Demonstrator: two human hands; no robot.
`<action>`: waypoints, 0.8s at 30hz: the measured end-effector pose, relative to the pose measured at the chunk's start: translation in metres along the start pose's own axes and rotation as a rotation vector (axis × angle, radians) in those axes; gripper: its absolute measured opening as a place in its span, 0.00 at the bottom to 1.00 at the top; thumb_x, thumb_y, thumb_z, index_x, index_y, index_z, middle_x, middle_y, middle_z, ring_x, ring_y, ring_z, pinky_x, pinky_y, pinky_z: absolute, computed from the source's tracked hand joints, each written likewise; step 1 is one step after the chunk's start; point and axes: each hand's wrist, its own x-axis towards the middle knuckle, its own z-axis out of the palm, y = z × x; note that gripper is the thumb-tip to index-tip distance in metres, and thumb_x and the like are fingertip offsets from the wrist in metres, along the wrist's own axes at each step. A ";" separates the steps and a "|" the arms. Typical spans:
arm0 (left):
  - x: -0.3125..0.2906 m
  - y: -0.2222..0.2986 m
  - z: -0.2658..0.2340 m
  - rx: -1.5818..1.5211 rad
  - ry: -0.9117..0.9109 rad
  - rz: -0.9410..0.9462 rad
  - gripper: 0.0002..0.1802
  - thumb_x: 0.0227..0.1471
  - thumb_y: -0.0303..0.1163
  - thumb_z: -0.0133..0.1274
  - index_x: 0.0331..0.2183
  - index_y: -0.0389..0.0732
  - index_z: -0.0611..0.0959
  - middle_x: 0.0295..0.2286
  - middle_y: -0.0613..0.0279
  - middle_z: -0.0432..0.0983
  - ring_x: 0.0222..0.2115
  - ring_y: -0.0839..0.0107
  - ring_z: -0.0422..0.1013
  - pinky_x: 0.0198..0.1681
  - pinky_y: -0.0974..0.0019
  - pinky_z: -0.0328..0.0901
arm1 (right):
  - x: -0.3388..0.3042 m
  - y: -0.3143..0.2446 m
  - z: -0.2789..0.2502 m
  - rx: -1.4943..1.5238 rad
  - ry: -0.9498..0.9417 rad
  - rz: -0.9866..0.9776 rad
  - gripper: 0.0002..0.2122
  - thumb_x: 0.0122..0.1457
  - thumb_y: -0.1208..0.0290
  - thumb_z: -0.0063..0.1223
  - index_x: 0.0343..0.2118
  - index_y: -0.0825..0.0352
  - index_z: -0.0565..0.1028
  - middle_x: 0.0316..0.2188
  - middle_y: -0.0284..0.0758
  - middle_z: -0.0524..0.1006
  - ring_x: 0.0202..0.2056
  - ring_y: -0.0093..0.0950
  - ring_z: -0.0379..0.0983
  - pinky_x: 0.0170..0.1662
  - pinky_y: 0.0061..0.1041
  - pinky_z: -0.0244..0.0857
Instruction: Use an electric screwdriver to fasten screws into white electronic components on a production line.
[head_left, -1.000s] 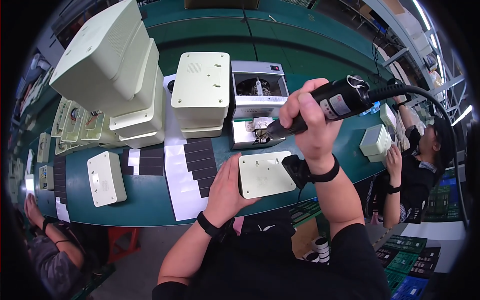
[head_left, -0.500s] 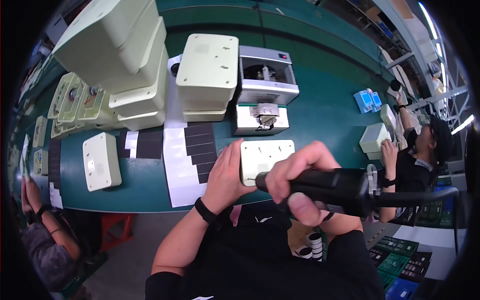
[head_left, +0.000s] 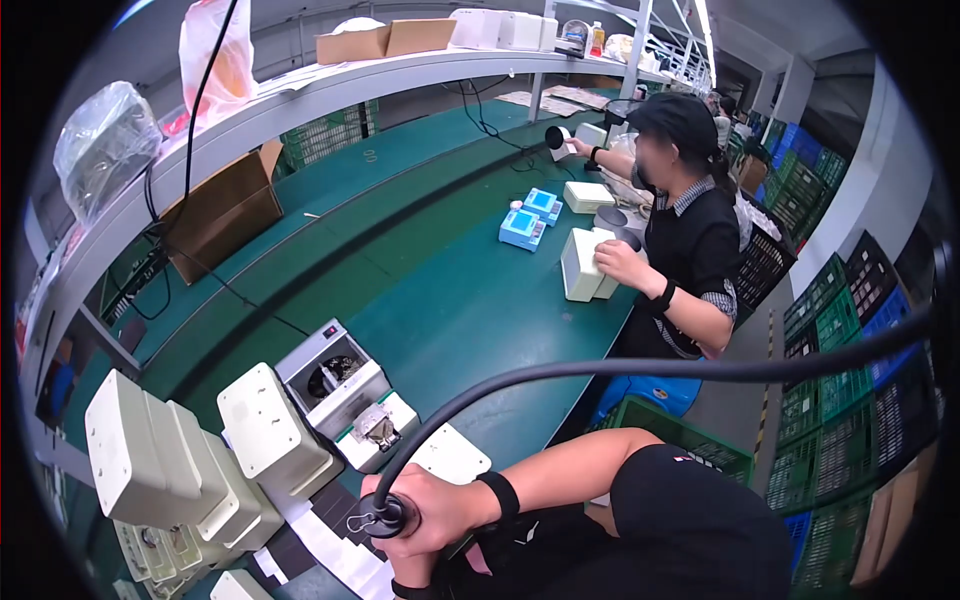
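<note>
My right hand (head_left: 440, 505) is wrapped round a black electric screwdriver (head_left: 388, 517), seen from its cable end, and its tip is hidden. A thick black cable (head_left: 620, 367) arcs from the tool to the right edge. Partly behind this hand lies a cream plastic housing (head_left: 458, 453) on the green bench. Of my left hand (head_left: 413, 570) only a bit by the black wristband shows at the lower edge; its fingers are hidden behind the right hand. Just beyond the housing stands a small white device with a metal head (head_left: 378, 428), next to a grey screw feeder (head_left: 332, 378).
Stacked cream housings (head_left: 150, 455) and another pile (head_left: 262, 425) stand at left. Black and white sheets (head_left: 345, 555) lie beside them. A co-worker (head_left: 690, 240) at right touches a cream box (head_left: 580, 265); blue devices (head_left: 522, 228) sit nearby. Green crates (head_left: 830, 400) line the right.
The view has swung up and to the right, so bench, hands and housings now appear lower left. My right hand still grips the screwdriver; my left fingers have become hidden.
</note>
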 end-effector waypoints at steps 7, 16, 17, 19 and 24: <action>0.006 0.020 -0.010 -0.005 -0.002 0.072 0.15 0.56 0.29 0.53 0.46 0.38 0.72 0.42 0.59 0.68 0.44 0.66 0.67 0.46 0.63 0.64 | 0.005 -0.001 0.002 0.010 -0.053 0.005 0.14 0.46 0.77 0.64 0.35 0.69 0.72 0.26 0.34 0.76 0.27 0.27 0.76 0.32 0.24 0.69; 0.032 0.056 -0.038 0.076 -0.018 -0.104 0.50 0.37 0.40 0.70 0.57 0.32 0.63 0.49 0.44 0.69 0.51 0.46 0.67 0.56 0.54 0.63 | 0.028 -0.025 -0.034 0.208 -0.036 0.104 0.14 0.54 0.71 0.60 0.38 0.66 0.66 0.23 0.33 0.74 0.22 0.23 0.70 0.28 0.24 0.67; 0.032 0.057 -0.037 0.081 -0.002 -0.152 0.50 0.37 0.40 0.70 0.57 0.32 0.63 0.49 0.44 0.69 0.51 0.46 0.67 0.56 0.54 0.63 | 0.033 -0.024 -0.039 0.191 0.062 0.065 0.15 0.55 0.70 0.59 0.39 0.66 0.65 0.22 0.34 0.73 0.21 0.24 0.69 0.26 0.24 0.66; 0.030 0.049 -0.032 0.082 -0.017 -0.146 0.54 0.31 0.40 0.74 0.57 0.34 0.64 0.51 0.44 0.68 0.53 0.47 0.66 0.57 0.54 0.62 | 0.050 -0.018 -0.045 0.198 0.185 0.007 0.14 0.57 0.69 0.56 0.39 0.66 0.63 0.19 0.35 0.70 0.19 0.25 0.67 0.24 0.25 0.64; 0.021 0.040 -0.032 0.108 -0.018 -0.139 0.58 0.28 0.38 0.75 0.58 0.33 0.61 0.53 0.47 0.66 0.53 0.47 0.66 0.60 0.53 0.60 | 0.084 0.001 -0.047 0.180 0.289 0.019 0.11 0.59 0.71 0.52 0.39 0.66 0.63 0.19 0.35 0.68 0.17 0.25 0.65 0.22 0.26 0.63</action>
